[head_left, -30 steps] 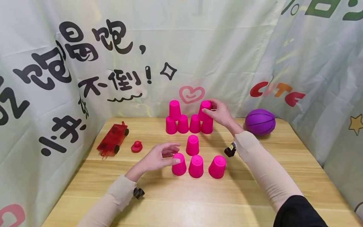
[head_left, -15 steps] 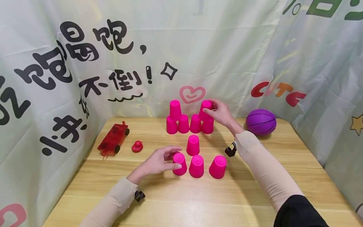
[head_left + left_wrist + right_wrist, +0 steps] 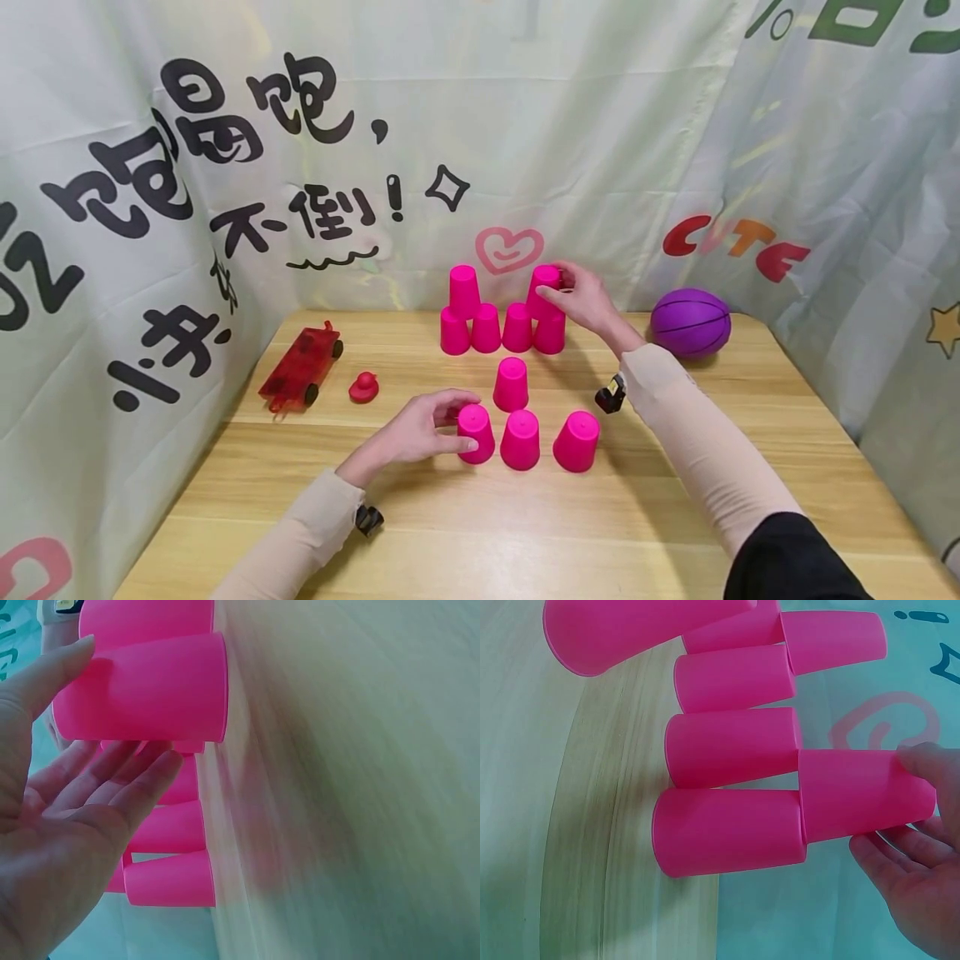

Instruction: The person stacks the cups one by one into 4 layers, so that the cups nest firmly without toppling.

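Several upside-down pink cups stand on the wooden table. My left hand point(image 3: 416, 431) is curved round the front-left cup point(image 3: 476, 435), its thumb point(image 3: 71, 666) against the near side and its fingers at the far side, some tips hidden. At the back, two small stacks each have one cup on top of a pair. My right hand point(image 3: 585, 297) holds the top cup point(image 3: 862, 793) of the right stack between thumb and fingers. That cup rests on its two lower cups point(image 3: 731, 829). Beside the left hand's cup stand a middle cup point(image 3: 520, 440) and a right cup point(image 3: 577, 442).
A single cup point(image 3: 511, 385) stands between the front row and the back stacks. A purple ball point(image 3: 690, 322) lies at the back right. On the left are a red toy cart point(image 3: 302, 369) with black wheels and a small red rubber duck point(image 3: 363, 387). Printed cloth point(image 3: 600, 125) hangs behind.
My left hand has shifted slightly right, its thumb sliding lower on the front-left cup. The right hand stays at the top right cup; no cup has visibly moved.
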`<state>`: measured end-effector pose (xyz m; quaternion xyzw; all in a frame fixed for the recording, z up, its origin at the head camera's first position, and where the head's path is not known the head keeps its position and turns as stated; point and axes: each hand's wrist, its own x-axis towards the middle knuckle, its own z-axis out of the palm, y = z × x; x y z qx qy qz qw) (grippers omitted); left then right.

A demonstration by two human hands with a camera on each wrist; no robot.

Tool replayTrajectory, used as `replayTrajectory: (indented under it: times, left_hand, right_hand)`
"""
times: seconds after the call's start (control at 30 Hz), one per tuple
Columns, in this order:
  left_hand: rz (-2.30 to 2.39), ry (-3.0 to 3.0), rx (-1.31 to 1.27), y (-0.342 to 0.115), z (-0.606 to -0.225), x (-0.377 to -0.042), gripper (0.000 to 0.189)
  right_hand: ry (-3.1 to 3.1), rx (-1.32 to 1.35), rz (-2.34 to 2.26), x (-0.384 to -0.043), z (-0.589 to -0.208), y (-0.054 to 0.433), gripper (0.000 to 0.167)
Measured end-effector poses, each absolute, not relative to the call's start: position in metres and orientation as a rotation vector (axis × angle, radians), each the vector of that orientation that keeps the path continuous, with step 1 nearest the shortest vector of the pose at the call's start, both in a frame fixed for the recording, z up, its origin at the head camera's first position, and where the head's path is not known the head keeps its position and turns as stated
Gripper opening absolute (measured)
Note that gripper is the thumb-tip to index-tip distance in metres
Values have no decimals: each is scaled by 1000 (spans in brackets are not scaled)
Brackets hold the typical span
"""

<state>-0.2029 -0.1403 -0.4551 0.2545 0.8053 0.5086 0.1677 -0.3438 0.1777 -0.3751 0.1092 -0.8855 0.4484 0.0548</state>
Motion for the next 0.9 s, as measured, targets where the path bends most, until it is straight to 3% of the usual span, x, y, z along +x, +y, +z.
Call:
replayTrajectory:
  times: [0.17,0.5,0.9]
  left_hand:
    - [1447,2289,734,-140,-456,-203,58]
    - [1519,2384,674,-143,-442,-216,57]
    - [1653,2575,657,-125,-402,-246,57]
  right_hand:
    - [-2690,330,1361,-343,-376,179,60]
    - [-2675,320,1373,-334,-371,190,72]
    - [-2666,386,1276,-301,-378,209,41]
